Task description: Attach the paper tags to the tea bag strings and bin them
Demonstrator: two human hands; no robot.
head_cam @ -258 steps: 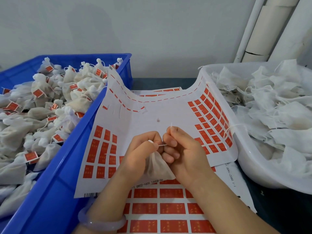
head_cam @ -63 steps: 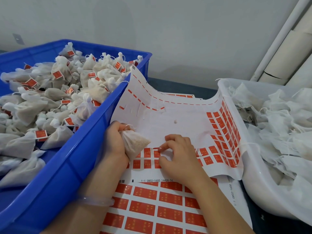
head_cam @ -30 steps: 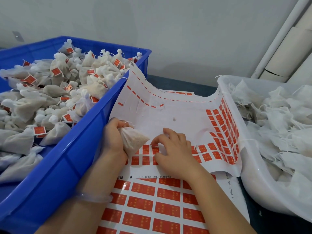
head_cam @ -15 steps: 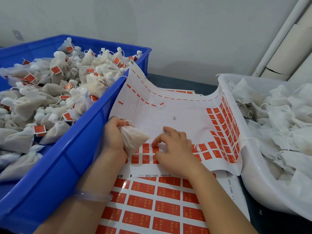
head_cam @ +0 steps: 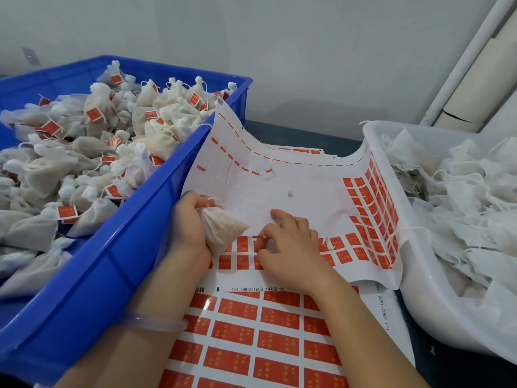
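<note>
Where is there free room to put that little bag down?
The peeled white middle of the top sheet, between the blue bin and the white tub. Also the dark table strip behind it. Both containers are heaped full.

packing workshop: bulk tea-bag crates [head_cam: 92, 278]

We list the left hand [head_cam: 187, 228], fingers curled round a tea bag [head_cam: 222, 231] gripped in the fist, its left forearm [head_cam: 126, 340] entering from the lower left with a clear bangle [head_cam: 156, 324] on the wrist. We list the right hand [head_cam: 292, 249], palm down, fingers bent, thumb and forefinger tips pinching a red paper tag [head_cam: 258, 238], its right forearm [head_cam: 363, 331] entering from the lower right. The hands lie near each other, not touching.
</note>
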